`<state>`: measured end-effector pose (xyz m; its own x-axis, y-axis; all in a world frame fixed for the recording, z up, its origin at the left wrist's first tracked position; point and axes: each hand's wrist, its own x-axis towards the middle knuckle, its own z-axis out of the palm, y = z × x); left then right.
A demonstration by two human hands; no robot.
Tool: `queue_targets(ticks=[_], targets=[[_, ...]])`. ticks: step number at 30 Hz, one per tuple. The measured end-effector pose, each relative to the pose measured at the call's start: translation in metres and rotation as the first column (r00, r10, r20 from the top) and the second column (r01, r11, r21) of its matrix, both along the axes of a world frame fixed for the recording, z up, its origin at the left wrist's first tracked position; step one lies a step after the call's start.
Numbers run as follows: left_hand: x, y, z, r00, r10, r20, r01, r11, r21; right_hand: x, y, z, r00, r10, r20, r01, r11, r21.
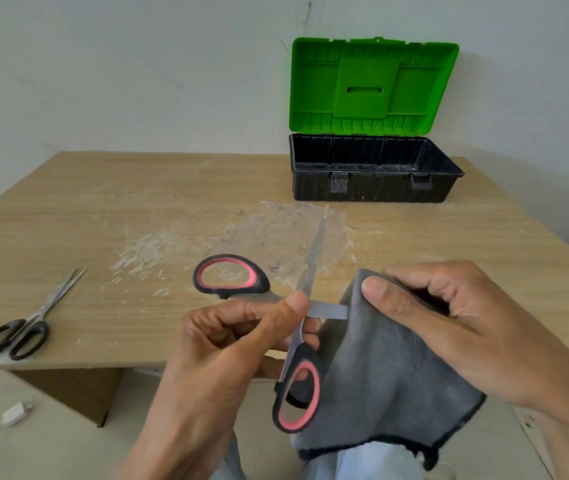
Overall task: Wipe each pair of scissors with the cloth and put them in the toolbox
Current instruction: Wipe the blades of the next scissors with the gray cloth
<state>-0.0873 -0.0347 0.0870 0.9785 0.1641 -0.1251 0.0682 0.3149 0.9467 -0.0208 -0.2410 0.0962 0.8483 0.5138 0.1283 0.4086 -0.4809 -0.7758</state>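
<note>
We record the left hand (227, 344) at lower centre of the frame, fingers curled round the red-and-black scissors (312, 265) near the pivot, with the thumb pressed on the joint. The scissors are spread wide. One blade points up toward the centre of the frame. The other runs to the right into the grey cloth (380, 368). One handle loop sits at the upper left of the hand and the other hangs below it, past the near table edge.

The right hand (449, 327), at lower right, pinches a fold of the cloth over that rightward blade, thumb on top. The rest of the cloth hangs down over the person's lap.

The toolbox (373, 181) stands at upper right, near the far edge of the table (120, 209) and close to the wall. Its green lid (369, 88) stands upright and its black tray is open at the top. We cannot tell whether anything lies inside.

Between the hands and the toolbox front, the table top shows only a worn, scraped patch (286, 233).

A second pair, the black-handled scissors (23, 327), lies closed at the left of the frame. Its handles are just beside the near table edge and its tips point away.

A white plug with its cable (16, 412) lies on the floor at lower left.
</note>
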Motion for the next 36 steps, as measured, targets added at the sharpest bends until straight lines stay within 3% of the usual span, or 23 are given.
queue_targets(ticks=[5,10,13,21,26,29,33,36], targets=[[0.001,-0.008,-0.002,0.999,-0.032,0.004,0.032,0.999,-0.011,0.0,0.015,0.0,1.0,0.02,0.017,-0.02,1.0,-0.004],[0.004,0.003,-0.006,0.999,0.03,-0.036,-0.033,0.996,-0.081,0.002,0.007,0.001,0.972,0.132,-0.193,-0.127,0.991,0.038],[0.004,0.001,-0.006,1.0,0.004,-0.014,-0.005,0.999,-0.046,0.0,0.009,-0.003,0.988,0.076,-0.131,-0.072,0.997,0.035],[0.003,0.006,-0.006,0.997,-0.002,0.078,-0.004,0.998,0.069,0.011,-0.012,-0.005,0.983,-0.044,-0.176,0.057,0.996,0.07],[0.005,-0.007,-0.004,0.997,-0.016,0.08,0.011,0.998,0.065,0.004,0.008,-0.005,0.96,0.084,-0.267,-0.036,0.983,0.182],[0.005,-0.003,-0.005,0.998,0.016,0.067,-0.019,0.998,0.053,0.001,0.011,-0.006,0.938,0.136,-0.319,-0.084,0.982,0.172],[0.004,0.001,-0.006,0.999,0.014,0.034,-0.016,0.999,0.042,0.004,0.001,-0.01,0.961,0.038,-0.274,-0.026,0.998,0.05],[0.005,-0.005,-0.008,0.999,-0.015,0.045,0.01,0.995,0.099,-0.001,0.009,-0.01,0.973,0.056,-0.222,-0.044,0.997,0.06]])
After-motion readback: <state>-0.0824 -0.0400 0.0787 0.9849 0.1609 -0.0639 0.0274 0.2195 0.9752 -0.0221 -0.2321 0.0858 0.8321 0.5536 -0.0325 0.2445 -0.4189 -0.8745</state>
